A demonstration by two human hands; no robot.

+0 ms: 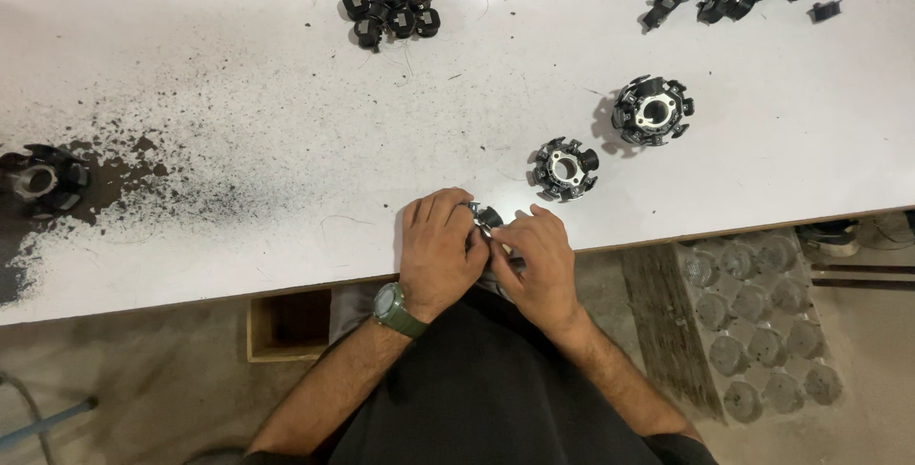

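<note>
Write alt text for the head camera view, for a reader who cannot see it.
Seen from above, a person's left hand and right hand together hold a small black and metal part at the near edge of a white table. Two black ring-shaped stator cores lie just beyond, with piles of small black clips farther back and dark dust to the left.

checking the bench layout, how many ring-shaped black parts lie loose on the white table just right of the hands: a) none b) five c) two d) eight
c: two ring-shaped parts, a smaller one and a larger one, lie on the white table up and to the right of the hands, left hand and right hand.
</note>
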